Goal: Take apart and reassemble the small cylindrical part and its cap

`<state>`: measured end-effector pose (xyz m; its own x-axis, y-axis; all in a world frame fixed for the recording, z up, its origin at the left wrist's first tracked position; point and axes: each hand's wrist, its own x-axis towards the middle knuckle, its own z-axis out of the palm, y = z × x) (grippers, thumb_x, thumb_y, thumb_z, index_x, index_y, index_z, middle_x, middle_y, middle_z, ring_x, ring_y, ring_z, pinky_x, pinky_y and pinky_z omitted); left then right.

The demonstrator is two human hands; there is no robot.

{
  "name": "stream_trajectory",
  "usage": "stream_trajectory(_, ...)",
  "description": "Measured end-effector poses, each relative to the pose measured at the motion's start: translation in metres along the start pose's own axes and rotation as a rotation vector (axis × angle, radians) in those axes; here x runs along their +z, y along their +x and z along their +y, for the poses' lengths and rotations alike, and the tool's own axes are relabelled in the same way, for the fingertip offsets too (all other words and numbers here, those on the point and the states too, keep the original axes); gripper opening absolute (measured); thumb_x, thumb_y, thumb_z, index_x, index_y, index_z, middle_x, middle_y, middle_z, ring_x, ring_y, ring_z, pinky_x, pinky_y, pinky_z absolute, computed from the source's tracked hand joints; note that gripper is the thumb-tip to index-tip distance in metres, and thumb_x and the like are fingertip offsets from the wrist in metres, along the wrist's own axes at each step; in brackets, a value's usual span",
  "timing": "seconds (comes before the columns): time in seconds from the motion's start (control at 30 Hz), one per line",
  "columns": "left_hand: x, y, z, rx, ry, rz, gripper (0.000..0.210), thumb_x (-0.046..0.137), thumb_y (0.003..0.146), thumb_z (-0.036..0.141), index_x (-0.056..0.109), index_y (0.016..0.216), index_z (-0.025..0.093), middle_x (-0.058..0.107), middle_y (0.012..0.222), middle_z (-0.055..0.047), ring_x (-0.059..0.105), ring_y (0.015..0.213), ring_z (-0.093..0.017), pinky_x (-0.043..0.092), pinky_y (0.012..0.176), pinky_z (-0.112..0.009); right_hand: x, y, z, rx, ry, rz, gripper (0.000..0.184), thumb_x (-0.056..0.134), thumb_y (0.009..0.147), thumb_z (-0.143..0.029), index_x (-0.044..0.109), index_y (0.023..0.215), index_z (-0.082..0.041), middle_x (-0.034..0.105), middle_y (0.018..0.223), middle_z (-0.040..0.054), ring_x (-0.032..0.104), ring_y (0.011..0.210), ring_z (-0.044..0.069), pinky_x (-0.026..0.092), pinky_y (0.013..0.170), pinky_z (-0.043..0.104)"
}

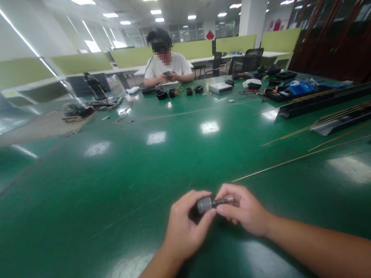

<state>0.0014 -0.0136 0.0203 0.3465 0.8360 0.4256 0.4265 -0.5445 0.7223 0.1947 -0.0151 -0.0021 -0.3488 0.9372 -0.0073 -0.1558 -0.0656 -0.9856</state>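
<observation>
Grey gadget (210, 204): over the green counter (125, 168), 6 o'clock side, long axis roughly 9-to-3, fat end (205, 205) at 9
Left hand (186, 227): fingers curled round the fat end
Right hand (249, 215): fingers pinching the thin shank (224, 201), 3 o'clock side
Nearer hand: tie tbh, both touching

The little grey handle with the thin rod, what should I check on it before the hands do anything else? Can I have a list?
1. Left hand around the grey handle: ok.
2. Right hand gripping the thin rod: ok.
3. Rod lined up with the handle: ok, roughly.
4. Rod fastened tight: cannot tell.
5. Nearest long stick well away from the right hand: cannot tell; its tip looks close.
6. Other person out of the way: ok, across the table.
</observation>
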Motion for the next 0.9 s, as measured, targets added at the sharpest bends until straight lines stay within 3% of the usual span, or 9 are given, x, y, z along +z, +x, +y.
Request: stream_trajectory(0.9,-0.0002,0.0003,-0.0021,-0.051,0.008,0.026,0.021,0.070,0.084,0.032,0.070,0.103,0.022,0.073,0.097,-0.002,0.068,0.086,-0.017,0.051,0.079,-0.027,0.0001,0.0003,-0.0029,0.059,-0.059,0.059,0.020,0.068,0.076,-0.034,0.056,0.078,-0.018,0.055,0.053,-0.0049,0.044,0.042,0.009,0.033,0.040,0.019)
